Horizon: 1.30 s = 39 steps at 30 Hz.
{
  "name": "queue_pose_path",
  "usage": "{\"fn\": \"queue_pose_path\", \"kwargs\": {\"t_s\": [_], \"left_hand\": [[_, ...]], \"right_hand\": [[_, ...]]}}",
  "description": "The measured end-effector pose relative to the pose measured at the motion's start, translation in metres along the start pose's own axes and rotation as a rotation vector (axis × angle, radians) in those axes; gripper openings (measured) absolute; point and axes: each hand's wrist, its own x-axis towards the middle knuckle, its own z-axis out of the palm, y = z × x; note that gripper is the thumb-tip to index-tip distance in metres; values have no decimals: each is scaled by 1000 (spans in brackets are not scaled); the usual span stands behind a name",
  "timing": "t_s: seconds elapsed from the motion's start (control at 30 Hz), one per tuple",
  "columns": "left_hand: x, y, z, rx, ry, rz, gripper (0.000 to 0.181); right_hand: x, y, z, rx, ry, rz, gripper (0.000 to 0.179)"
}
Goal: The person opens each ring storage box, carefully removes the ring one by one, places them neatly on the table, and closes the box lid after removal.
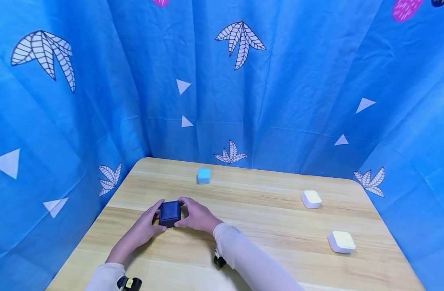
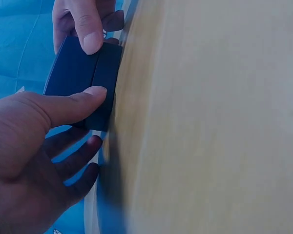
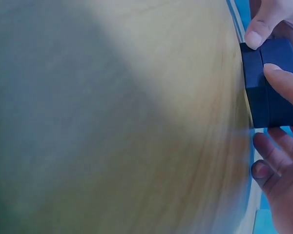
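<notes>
A small dark navy box (image 1: 170, 211), like a ring box, sits on the left part of the wooden table. A seam runs round its side in both wrist views, and its lid is closed. My left hand (image 1: 146, 226) grips the box from the left, its thumb (image 2: 83, 102) on the front face near the seam. From the other side my right hand (image 1: 198, 216) holds it, with its thumb (image 3: 283, 83) on the front as well. The lower fingers of both hands are spread below or behind the box, partly hidden.
Behind the box stands a light blue rounded block (image 1: 203, 176). Two white rounded blocks, one farther back (image 1: 311, 199) and one nearer (image 1: 341, 242), are on the right of the wooden table (image 1: 265, 210). A blue patterned curtain (image 1: 287, 81) surrounds the table's back and sides.
</notes>
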Motion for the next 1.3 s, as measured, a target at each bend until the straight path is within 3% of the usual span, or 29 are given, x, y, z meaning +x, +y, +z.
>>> {"fn": "queue_pose_path", "kwargs": {"t_s": [0.6,1.0,1.3], "left_hand": [[0,9,3,21,-36,37,88],[7,12,13,-43,-50,43,87],[10,19,23,-67,-19,32,87]], "right_hand": [[-21,-2,-2,-17,35,68,82],[-34,7,-9,-8,57,78,84],[-42,13,-13,-16,65,103,86]]}}
